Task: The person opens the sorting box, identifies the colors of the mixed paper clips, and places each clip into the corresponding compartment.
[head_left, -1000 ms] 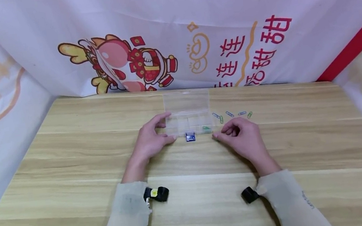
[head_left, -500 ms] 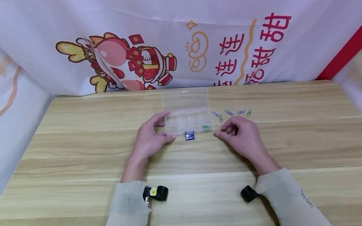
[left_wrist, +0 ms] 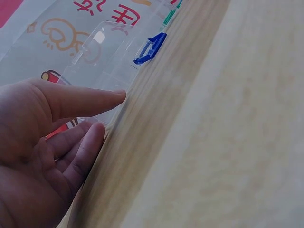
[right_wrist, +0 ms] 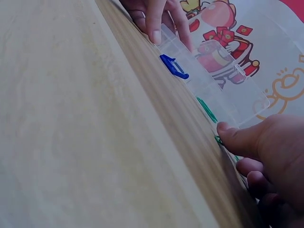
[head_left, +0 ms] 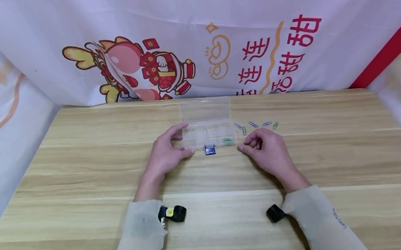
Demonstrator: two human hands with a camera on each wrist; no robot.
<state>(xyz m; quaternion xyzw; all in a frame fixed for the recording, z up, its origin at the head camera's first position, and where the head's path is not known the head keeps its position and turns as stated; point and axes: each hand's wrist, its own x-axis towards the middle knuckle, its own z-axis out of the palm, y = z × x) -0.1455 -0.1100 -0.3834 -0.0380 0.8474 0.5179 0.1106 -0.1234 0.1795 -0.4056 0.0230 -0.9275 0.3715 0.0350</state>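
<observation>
Right hand has edged slightly rightward, its grip pinching a green clip; near frame centre, the left hand clasps the open clear box.

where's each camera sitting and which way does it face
Head: worn on the head, facing forward and down at the clear box; left hand, right hand and sleeves show.
Left wrist: on that wrist, facing forward to the box; left hand shows.
Right wrist: on that wrist, facing the box; both hands show.
Both wrist views show the blue latch.
</observation>
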